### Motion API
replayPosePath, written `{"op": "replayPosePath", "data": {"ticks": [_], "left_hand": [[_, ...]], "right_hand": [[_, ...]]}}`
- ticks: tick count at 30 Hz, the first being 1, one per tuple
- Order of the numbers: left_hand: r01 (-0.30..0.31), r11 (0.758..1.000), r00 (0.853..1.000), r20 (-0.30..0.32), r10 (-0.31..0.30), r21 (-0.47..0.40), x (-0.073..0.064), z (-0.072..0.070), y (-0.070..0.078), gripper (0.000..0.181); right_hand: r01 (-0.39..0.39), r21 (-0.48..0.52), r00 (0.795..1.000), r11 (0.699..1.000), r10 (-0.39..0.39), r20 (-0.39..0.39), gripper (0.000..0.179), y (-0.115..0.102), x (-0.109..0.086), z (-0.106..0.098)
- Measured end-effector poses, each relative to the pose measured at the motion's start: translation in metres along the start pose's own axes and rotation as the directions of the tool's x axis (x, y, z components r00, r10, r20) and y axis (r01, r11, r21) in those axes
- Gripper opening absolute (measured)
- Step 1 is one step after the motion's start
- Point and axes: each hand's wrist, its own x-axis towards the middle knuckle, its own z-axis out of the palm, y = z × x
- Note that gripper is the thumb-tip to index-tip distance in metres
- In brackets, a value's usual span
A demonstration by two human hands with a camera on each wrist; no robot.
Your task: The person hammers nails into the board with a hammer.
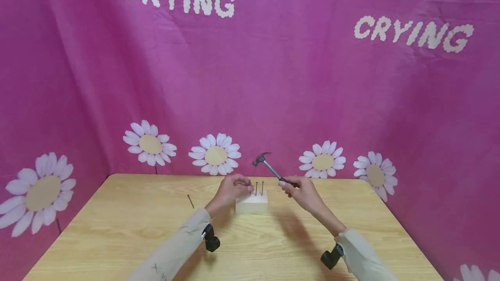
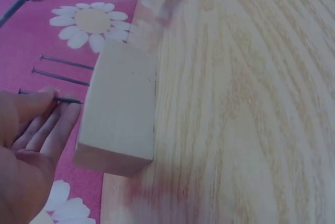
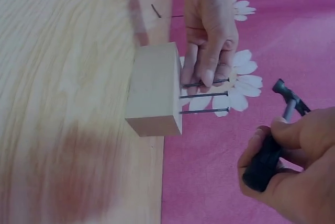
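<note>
On the table stands a pale wooden block [image 1: 251,206], with two nails [image 1: 262,188] upright in its top. My left hand [image 1: 232,191] pinches a third nail [image 2: 67,100] between thumb and fingers, its point at the block's top beside the other two. Whether that point has entered the wood I cannot tell. In my right hand [image 1: 302,191] is a claw hammer [image 1: 269,166], gripped by its black handle [image 3: 261,164]. The hammer's head is raised above and to the right of the nails, apart from them.
Another nail [image 1: 190,201] lies on the wooden table [image 1: 129,229], left of the block. Behind the table hangs a pink cloth [image 1: 250,77] with white daisies and lettering. Small black cameras [image 1: 211,238] are strapped to both wrists.
</note>
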Motion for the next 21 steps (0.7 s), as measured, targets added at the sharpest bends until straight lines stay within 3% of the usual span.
{"op": "replayPosePath", "data": {"ticks": [4, 9, 16, 18, 21], "left_hand": [[-0.007, 1.000, 1.000, -0.007, 0.007, 0.021, 0.000, 0.002, 0.001, 0.016], [-0.014, 1.000, 1.000, -0.021, 0.014, 0.016, 0.000, 0.008, -0.003, 0.013], [-0.127, 0.990, 0.992, -0.007, 0.128, 0.068, 0.002, 0.010, -0.006, 0.011], [-0.145, 0.986, 0.989, -0.006, 0.146, 0.085, 0.002, 0.006, -0.007, 0.011], [-0.157, 0.983, 0.987, -0.014, 0.160, 0.099, 0.001, -0.001, -0.009, 0.010]], "right_hand": [[-0.013, -0.047, 0.999, 0.999, 0.014, 0.030, 0.019, 0.003, -0.001, -0.003], [-0.001, -0.097, 1.000, 0.995, 0.001, -0.004, 0.018, 0.002, -0.004, -0.008], [0.059, -0.229, 0.998, 0.972, -0.051, 0.038, 0.014, -0.005, -0.004, -0.006], [0.074, -0.239, 0.997, 0.968, -0.071, 0.018, 0.014, -0.007, -0.002, -0.004], [0.129, -0.234, 0.985, 0.964, -0.151, -0.080, 0.011, -0.013, 0.002, 0.001]]}}
